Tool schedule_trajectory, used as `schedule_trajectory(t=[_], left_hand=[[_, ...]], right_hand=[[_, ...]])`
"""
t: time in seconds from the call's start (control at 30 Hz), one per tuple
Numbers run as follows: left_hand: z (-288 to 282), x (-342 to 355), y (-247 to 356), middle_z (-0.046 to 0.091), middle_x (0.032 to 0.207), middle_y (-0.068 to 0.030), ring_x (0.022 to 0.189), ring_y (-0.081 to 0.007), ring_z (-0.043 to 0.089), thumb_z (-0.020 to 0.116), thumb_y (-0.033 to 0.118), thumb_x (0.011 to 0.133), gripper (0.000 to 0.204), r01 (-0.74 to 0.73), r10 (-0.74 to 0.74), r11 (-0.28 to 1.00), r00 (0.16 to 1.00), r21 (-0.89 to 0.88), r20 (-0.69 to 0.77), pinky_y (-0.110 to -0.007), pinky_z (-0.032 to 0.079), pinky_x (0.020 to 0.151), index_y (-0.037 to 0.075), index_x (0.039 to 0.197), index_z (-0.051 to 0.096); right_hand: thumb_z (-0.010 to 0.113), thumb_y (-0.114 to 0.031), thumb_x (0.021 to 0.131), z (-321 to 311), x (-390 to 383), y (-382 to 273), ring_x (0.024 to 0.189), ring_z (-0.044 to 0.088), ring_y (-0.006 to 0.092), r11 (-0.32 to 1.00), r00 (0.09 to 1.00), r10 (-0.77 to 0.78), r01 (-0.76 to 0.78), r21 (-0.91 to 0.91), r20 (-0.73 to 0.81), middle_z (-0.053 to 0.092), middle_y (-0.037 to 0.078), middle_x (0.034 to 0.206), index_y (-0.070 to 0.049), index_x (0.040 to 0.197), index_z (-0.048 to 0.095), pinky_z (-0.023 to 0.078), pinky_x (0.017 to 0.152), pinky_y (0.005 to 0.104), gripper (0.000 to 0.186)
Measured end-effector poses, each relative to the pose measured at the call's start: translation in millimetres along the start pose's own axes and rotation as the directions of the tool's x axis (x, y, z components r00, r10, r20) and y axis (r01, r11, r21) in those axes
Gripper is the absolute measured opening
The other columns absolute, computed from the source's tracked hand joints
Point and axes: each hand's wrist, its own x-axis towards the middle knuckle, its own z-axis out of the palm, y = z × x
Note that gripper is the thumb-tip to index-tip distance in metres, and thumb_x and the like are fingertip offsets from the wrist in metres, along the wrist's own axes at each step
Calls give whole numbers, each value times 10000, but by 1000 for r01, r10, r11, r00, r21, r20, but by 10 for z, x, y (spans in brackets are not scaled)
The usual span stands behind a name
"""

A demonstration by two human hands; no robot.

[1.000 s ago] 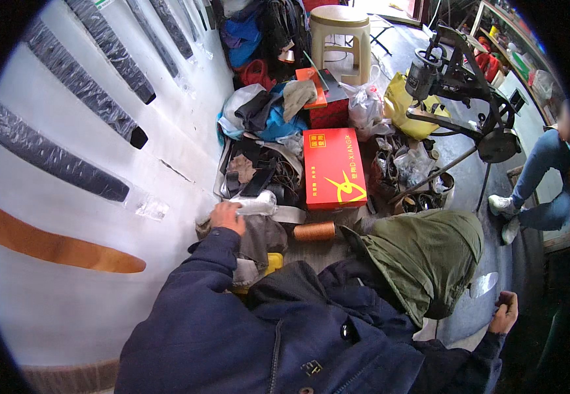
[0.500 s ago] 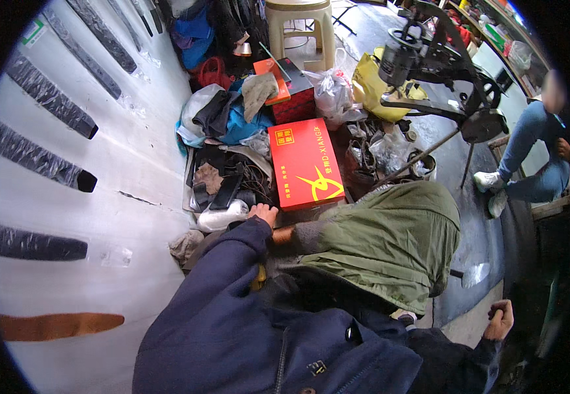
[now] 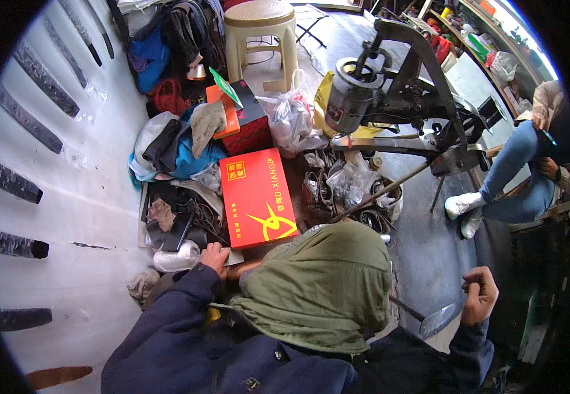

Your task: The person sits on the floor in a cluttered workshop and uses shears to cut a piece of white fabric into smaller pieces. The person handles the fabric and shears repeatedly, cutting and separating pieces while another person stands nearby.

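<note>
My left hand (image 3: pixel 214 259) is at the lower left corner of a red shoe box (image 3: pixel 258 197) with yellow printing. Its fingers are bent beside a small pale flat piece (image 3: pixel 234 257); whether they grip it is hard to see. A clear plastic-wrapped bundle (image 3: pixel 177 257) lies just left of that hand. Out to the right, my right hand (image 3: pixel 480 295) is raised with its fingers curled together, and anything inside them is hidden. Between my arms an olive-green cloth (image 3: pixel 321 285) drapes over my lap.
A dark hand-cranked machine (image 3: pixel 416 98) stands ahead to the right, its rod slanting down. Behind the box are a beige stool (image 3: pixel 260 26), plastic bags (image 3: pixel 290 115) and heaped cloths (image 3: pixel 196 148). A seated person (image 3: pixel 527 157) is at right; wrapped dark strips (image 3: pixel 9 177) line the left wall.
The view has shifted, so the box and machine sit farther left. My right hand has risen. A pale piece now shows beside my left hand. The seated person's hand, holding a thin object, has come into view.
</note>
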Motion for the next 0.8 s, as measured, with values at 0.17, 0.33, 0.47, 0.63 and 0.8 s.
schedule_trajectory(t=[0.17, 0.33, 0.47, 0.63, 0.8], left_hand=[[-257, -15, 103, 542, 1053, -194, 987, -419, 530, 662, 46, 650, 303, -48, 32, 990, 992, -131, -120, -486, 485, 807, 59, 948, 612], [-307, -36, 76, 572, 1134, -255, 1072, -463, 560, 717, 84, 716, 259, -31, 27, 990, 999, -139, -32, -510, 494, 901, 42, 961, 644], [55, -59, 32, 557, 1316, -266, 1192, -467, 544, 698, 172, 782, 327, -7, 7, 998, 1000, -61, 4, -506, 490, 972, 56, 1069, 592], [355, -183, 41, 554, 1281, -217, 1206, -441, 540, 737, 185, 788, 315, 110, -99, 990, 987, -83, 124, -498, 497, 973, 76, 1048, 597], [209, -241, 193, 541, 1297, -194, 1255, -413, 515, 788, 166, 728, 369, 113, -134, 972, 987, -205, -91, -485, 484, 1006, 83, 1036, 604]], right_hand=[[453, 110, 777, 407, 306, 83, 687, 603, 185, 992, 989, -80, 66, 110, 123, 598, 111, 800, 38, 847, 620, 482, 647, 285, 195], [518, 108, 789, 399, 263, 153, 697, 626, 237, 985, 942, -14, -46, 169, 336, 620, 143, 803, 32, 883, 646, 488, 670, 309, 177], [521, 92, 830, 391, 305, 195, 702, 616, 198, 988, 927, 23, -79, 136, 374, 628, 119, 803, 33, 897, 646, 489, 667, 305, 154], [534, -58, 938, 451, 228, 116, 706, 584, 138, 969, 896, 49, -150, 197, 442, 667, 100, 862, 41, 989, 633, 472, 661, 269, 149], [510, -53, 936, 444, 9, 71, 718, 555, 131, 994, 916, -25, -18, 104, 402, 624, 81, 836, 22, 1016, 623, 469, 664, 281, 157]])
